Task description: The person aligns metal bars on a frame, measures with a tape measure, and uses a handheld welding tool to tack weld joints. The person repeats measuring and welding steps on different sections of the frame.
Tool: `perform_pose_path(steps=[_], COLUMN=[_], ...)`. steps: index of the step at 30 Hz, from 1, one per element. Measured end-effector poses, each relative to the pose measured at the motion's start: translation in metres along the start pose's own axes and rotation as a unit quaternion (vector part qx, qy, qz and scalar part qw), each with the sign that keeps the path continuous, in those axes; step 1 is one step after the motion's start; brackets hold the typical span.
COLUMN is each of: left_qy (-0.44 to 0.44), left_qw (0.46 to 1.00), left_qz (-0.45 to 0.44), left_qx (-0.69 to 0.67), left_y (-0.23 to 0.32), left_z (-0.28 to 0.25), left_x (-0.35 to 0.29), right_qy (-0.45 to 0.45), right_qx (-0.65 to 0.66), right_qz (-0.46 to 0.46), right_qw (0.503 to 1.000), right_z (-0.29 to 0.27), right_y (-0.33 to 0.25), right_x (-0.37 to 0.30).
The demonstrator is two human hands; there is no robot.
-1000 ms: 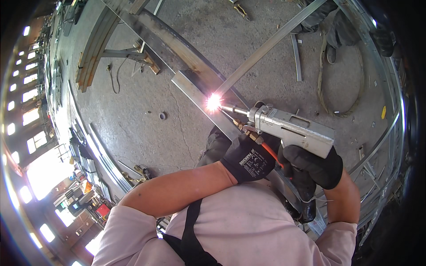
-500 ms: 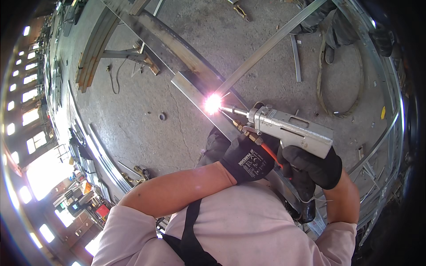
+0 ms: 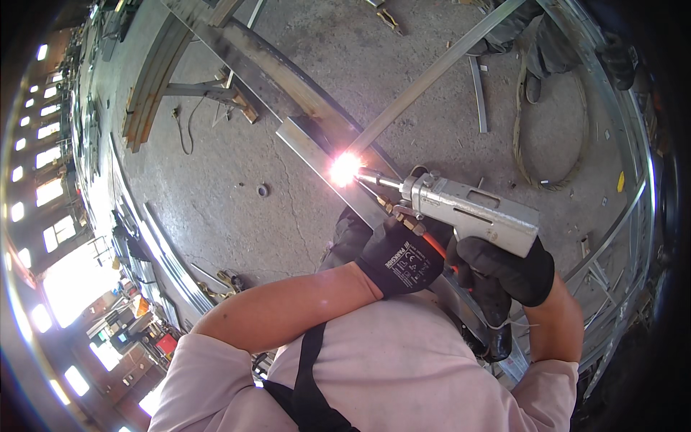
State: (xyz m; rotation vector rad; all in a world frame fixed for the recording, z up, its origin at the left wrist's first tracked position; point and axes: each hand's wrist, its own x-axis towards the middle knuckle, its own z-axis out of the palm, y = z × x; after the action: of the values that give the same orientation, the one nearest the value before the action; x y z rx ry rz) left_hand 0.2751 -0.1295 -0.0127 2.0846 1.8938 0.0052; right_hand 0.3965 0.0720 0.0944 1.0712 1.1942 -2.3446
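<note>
My right hand (image 3: 515, 270), in a black glove, is closed around the handle of a silver, box-shaped welding torch (image 3: 475, 216). The torch's nozzle points left into a bright white-pink arc (image 3: 345, 169). That glare hides the spot where a thin metal bar (image 3: 439, 79) meets a grey steel beam (image 3: 327, 155). Below the nozzle runs a brass fitting (image 3: 403, 216) with a small lever and an orange hose (image 3: 433, 245). My left hand (image 3: 402, 261), also black-gloved, lies against the beam beside this hose. Its fingers are mostly hidden, so its grip cannot be made out.
Rusty curved steel sections (image 3: 155, 79) lie at the upper left. Pliers (image 3: 390, 20) and a looped cable (image 3: 520, 144) rest on the concrete floor. Another person's trouser leg (image 3: 554, 50) shows at the upper right. Long metal strips (image 3: 169, 252) lie at left.
The arc stays lit at about the same spot. The torch and both hands have barely moved.
</note>
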Motion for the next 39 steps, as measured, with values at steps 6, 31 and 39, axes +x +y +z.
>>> perform_pose_path(steps=[6,31,39], left_qy=[0.064,0.131,0.012], left_qw=[0.996,0.99,1.0], left_qz=[0.022,0.03,0.026], left_qx=[-0.065,-0.047,-0.011], left_y=[-0.001,-0.006,-0.01], left_z=[-0.011,-0.023,-0.018], left_x=[0.004,0.019,0.007], right_qy=[0.046,0.059,0.137], right_qx=[0.039,0.025,-0.052], right_qz=[0.009,-0.003,-0.12], right_qw=[0.998,0.998,0.982], right_z=[-0.002,-0.011,0.034], right_y=[-0.002,0.014,0.015], right_x=[-0.013,-0.024,-0.069])
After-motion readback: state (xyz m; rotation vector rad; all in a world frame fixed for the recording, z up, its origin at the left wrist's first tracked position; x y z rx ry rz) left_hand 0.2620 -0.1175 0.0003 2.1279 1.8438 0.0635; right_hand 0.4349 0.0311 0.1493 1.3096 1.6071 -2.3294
